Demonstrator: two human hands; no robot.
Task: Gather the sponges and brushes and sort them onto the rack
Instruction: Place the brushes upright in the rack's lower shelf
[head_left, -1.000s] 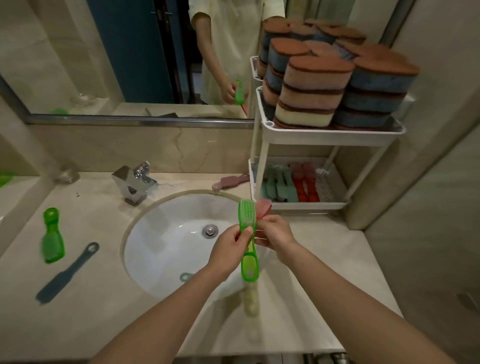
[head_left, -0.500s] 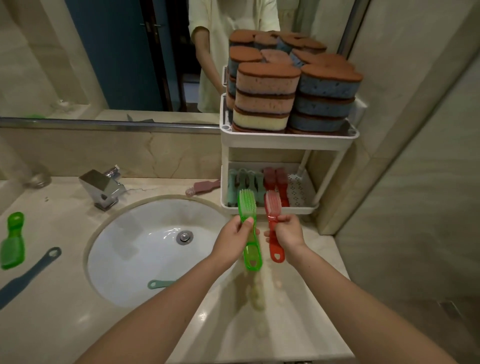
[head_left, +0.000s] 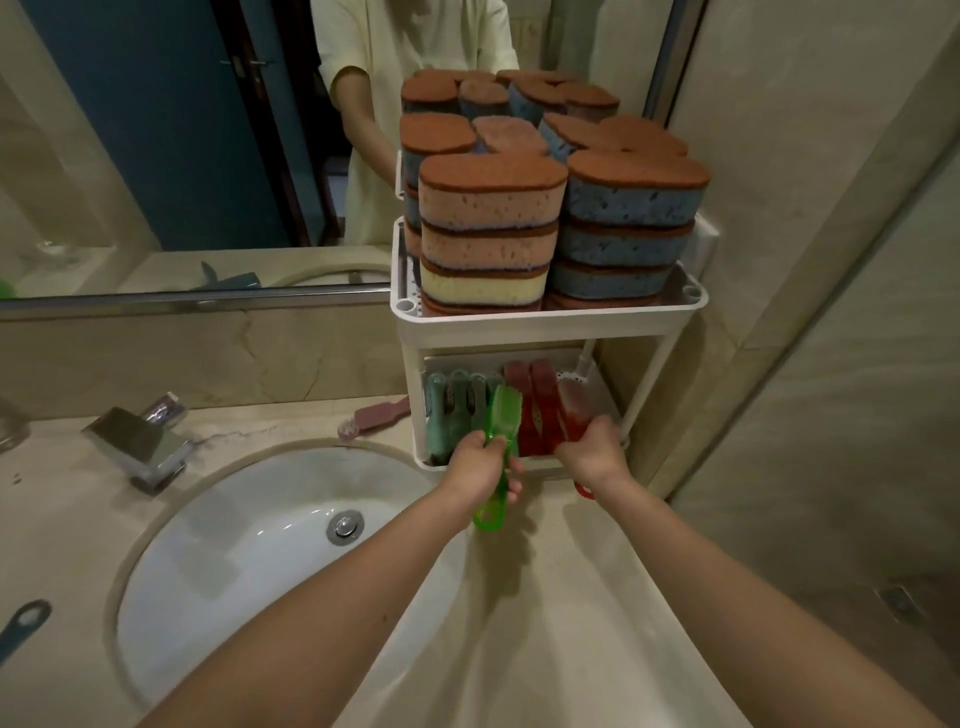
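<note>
Marble vanity top, basin centre-left. Lower left edge: teal brush not yet gathered. Pink brush lies past the basin, just beside the rack. Centre: our left hand is wrapped round the green brush, head poking into the rack's lower level btwn the grey-green row and the red row. Right of it, our right hand clutches the red brush at the red end. We'd slide each in handle-out w/ its own colour, w/o knocking neighbours. Sponges sit stacked up top.
</note>
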